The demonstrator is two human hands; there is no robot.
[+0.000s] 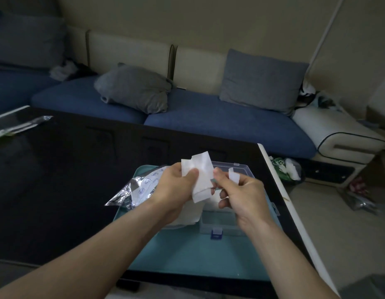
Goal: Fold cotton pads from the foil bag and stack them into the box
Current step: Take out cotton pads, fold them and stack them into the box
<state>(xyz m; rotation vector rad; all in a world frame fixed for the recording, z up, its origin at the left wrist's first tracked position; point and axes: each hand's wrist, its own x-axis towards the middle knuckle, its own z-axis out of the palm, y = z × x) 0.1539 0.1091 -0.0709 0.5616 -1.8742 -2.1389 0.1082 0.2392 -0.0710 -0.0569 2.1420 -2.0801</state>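
**Midway: one pad in my fingers, some already in the box**

I am holding a white cotton pad (201,178) up in the air above the box (228,221). My left hand (176,186) pinches its left edge, thumb on top and fingers curled behind. My right hand (241,195) is curled too, thumb and forefinger closed narrow at the pad's right edge; a small white strip (233,176) sticks up from that hand, and I cannot tell whether it is a corner of the same pad or a separate scrap.

The pad looks partly folded, with a doubled flap along the top and the lower part hanging loose, so I judge the fold is in progress, not finished.

Below my hands the clear box sits open on a teal tray (187,255). White material (192,214) lies in its left part, which I take to be pads stacked there already; how many, I cannot tell, since my wrists hide most of it. The front compartment near the blue latch (216,234) looks empty.

The foil bag (135,190) lies crumpled just left of the box, partly on the tray. Whether it holds more pads I cannot see. What is left, as I judge it: finish this fold, lay it on the stack, then check the bag.
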